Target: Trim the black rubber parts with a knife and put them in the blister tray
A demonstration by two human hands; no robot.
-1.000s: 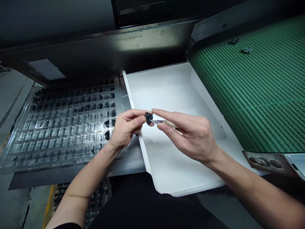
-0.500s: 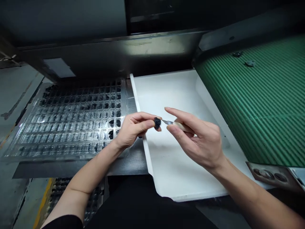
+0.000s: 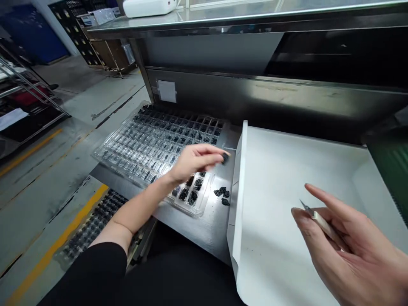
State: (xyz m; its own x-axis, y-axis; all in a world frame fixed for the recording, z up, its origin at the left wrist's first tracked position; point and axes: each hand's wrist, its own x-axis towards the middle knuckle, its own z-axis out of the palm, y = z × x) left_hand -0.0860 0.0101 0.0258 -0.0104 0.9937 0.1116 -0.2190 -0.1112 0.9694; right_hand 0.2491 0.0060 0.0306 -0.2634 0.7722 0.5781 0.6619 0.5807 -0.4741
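Between the thumb and fingers of my left hand [image 3: 197, 161] is a small round black part [image 3: 225, 159], slightly blurred. That hand is over the right side of a clear plastic compartment tray [image 3: 140, 146], whose cells hold many black parts. Several loose black parts [image 3: 224, 194] lie on the metal bench just below the hand. My right hand [image 3: 347, 238] is closed around a craft knife [image 3: 321, 223] with a pale handle, its pointed blade facing up and left. It hovers above the white bin [image 3: 270, 178], apart from the left hand.
A metal panel [image 3: 216, 91] stands behind the bench, under a shelf [image 3: 223, 23] bearing a white device [image 3: 148, 7]. Another filled tray [image 3: 92, 225] sits lower, at left. A green ribbed surface [image 3: 395, 165] is at far right. Racks and carts stand across the floor.
The view has swung left. My left hand has carried the black part away from the knife, over to the tray's side. The right hand still grips the knife, now farther from the left.
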